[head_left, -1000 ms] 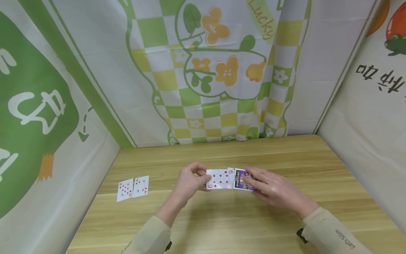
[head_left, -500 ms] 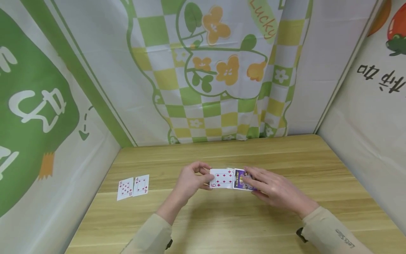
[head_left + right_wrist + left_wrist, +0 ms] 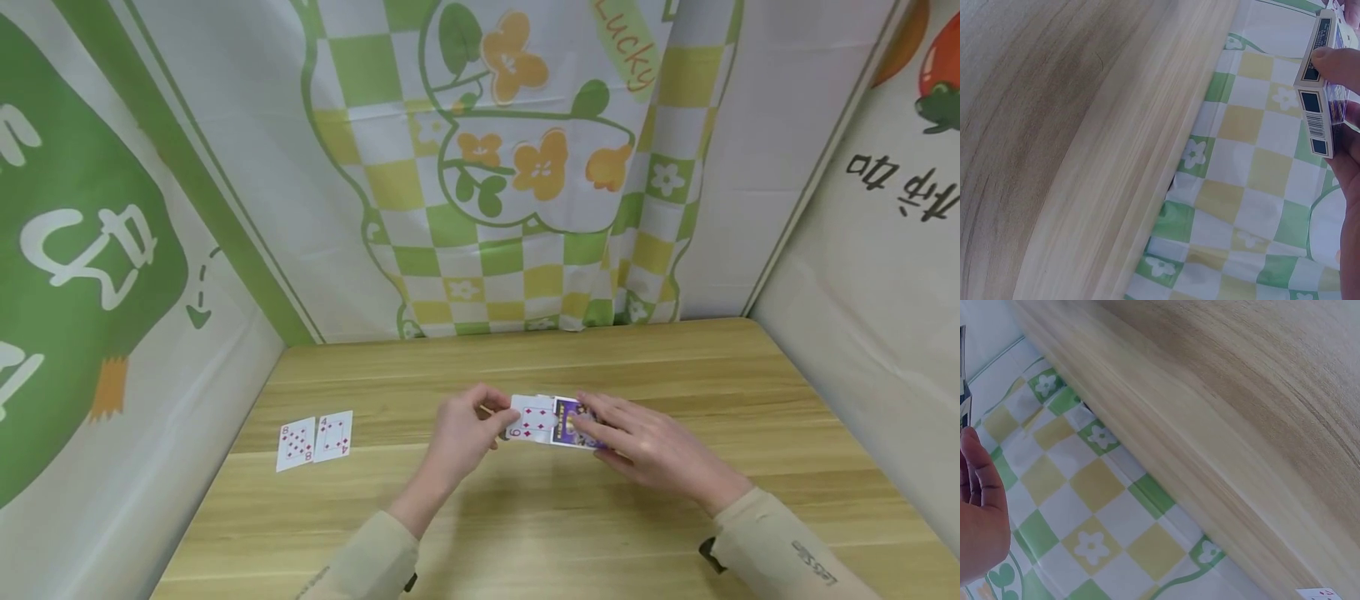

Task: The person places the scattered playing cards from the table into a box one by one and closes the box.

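In the head view my left hand pinches the outer end of playing cards with a six of diamonds on top. Their other end runs into the mouth of a purple card box. My right hand grips that box, fingers over its top. From the right wrist view the box shows a barcode on its end, with the right thumb along its narrow side. Only part of the left hand shows at the edge of the left wrist view.
An eight of diamonds and a four of diamonds lie face up side by side on the left of the wooden table. A checkered curtain hangs behind the table, with printed cloth walls at both sides.
My left hand has moved right, and the six of diamonds has slid further into the card box. The right hand and box have stayed nearly still.
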`<act>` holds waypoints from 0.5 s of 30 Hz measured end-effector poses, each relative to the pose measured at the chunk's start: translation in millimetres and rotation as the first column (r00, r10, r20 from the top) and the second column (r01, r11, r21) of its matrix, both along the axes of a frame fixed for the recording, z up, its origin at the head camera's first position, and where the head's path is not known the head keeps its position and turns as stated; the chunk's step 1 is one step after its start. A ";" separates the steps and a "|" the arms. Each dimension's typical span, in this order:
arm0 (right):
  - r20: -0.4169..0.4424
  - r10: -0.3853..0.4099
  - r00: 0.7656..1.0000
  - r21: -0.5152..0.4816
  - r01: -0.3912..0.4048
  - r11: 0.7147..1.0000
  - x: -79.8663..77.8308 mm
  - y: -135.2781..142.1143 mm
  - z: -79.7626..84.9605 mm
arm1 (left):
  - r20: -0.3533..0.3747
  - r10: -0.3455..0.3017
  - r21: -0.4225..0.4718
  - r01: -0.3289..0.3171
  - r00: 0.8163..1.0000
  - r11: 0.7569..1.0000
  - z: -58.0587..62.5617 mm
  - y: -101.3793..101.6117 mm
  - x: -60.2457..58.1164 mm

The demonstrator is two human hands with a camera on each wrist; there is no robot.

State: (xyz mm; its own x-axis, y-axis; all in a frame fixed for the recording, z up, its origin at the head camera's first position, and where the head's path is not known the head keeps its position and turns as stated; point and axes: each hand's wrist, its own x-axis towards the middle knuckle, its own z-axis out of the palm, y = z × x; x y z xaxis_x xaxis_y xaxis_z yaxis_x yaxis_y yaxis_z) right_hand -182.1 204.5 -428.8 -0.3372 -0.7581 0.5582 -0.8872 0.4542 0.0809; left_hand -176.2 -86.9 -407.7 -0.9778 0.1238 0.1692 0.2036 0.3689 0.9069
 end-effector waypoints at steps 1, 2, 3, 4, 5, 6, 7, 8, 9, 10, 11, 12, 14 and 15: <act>0.003 -0.004 1.000 0.003 0.004 1.000 0.0 0.1 -0.1 | -0.040 -0.008 -0.030 0.006 0.999 1.000 -0.6 0.7 1.1; 0.007 -0.009 1.000 0.005 0.009 1.000 0.0 0.2 -0.2 | -0.081 -0.016 -0.060 0.012 0.997 0.998 -1.4 1.3 2.0; 0.011 -0.012 1.000 0.007 0.012 1.000 0.2 0.3 -0.1 | -0.126 -0.026 -0.096 0.014 0.992 0.995 -2.2 1.7 3.0; 0.010 -0.011 1.000 0.005 0.011 1.000 -0.2 0.3 -0.4 | -0.171 -0.034 -0.133 0.011 0.985 0.991 -3.0 2.0 4.0; 0.011 -0.011 1.000 0.004 0.011 1.000 -0.3 0.2 -0.6 | -0.219 -0.044 -0.176 0.005 0.975 0.984 -4.1 2.2 4.8; 0.011 -0.015 1.000 0.005 0.015 1.000 -0.1 0.0 -0.6 | -0.266 -0.053 -0.221 -0.007 0.962 0.975 -5.3 2.3 5.4; 0.006 -0.015 1.000 0.003 0.014 1.000 -0.3 -0.2 -0.9 | -0.312 -0.065 -0.264 -0.021 0.948 0.964 -6.5 2.5 5.8; 0.002 -0.017 1.000 0.004 0.017 1.000 -0.3 -0.5 -1.0 | -0.353 -0.078 -0.302 -0.035 0.932 0.953 -7.8 2.6 6.1; 0.000 -0.019 1.000 0.004 0.019 1.000 -0.4 -0.7 -1.1 | -0.386 -0.091 -0.335 -0.047 0.918 0.941 -8.8 2.7 6.4; -0.003 -0.017 1.000 0.002 0.017 1.000 -0.6 -0.9 -1.4 | -0.415 -0.104 -0.362 -0.059 0.904 0.930 -10.1 2.8 6.5; -0.001 -0.023 1.000 0.006 0.023 1.000 -0.3 -1.0 -1.3 | -0.440 -0.119 -0.384 -0.067 0.890 0.921 -10.9 3.0 6.7; 0.003 -0.028 1.000 0.011 0.028 1.000 -0.1 -1.2 -1.1 | -0.458 -0.132 -0.403 -0.073 0.879 0.912 -11.5 3.2 7.0; 0.012 -0.034 0.999 0.017 0.034 0.999 0.0 -1.2 -1.0 | -0.480 -0.156 -0.431 -0.077 0.863 0.899 -12.4 3.6 7.7; 0.016 -0.034 0.999 0.018 0.034 0.999 0.0 -1.3 -0.9 | -0.485 -0.165 -0.442 -0.078 0.859 0.894 -12.5 3.9 8.2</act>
